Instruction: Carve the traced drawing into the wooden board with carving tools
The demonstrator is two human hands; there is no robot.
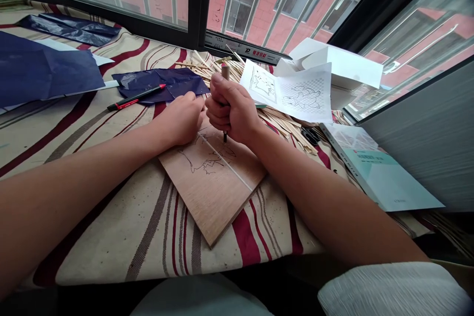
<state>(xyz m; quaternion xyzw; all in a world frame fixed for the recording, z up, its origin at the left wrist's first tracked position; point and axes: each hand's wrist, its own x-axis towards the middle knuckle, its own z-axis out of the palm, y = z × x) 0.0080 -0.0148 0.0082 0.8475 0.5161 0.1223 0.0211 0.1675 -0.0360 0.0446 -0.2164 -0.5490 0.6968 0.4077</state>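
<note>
Three dark blue sheets (40, 69) and one pen (137, 98) lie leftmost; the left hand (187, 118), forearm slanting inward, rests with fingers curled closed, fingertips hidden, anything inside them impossible to tell. Just beside it, the right hand (233, 113) makes a fist around one upright wooden-handled tool (225, 71), tip down at one wooden board (211, 202), its far part covered by the hands. Rightward lies one book (381, 168), cloth underneath (148, 207)

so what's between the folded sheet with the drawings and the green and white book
Black scissors handles and the ends of some pale strips lie between the folded sheet and the book, seen in the head view.
</note>
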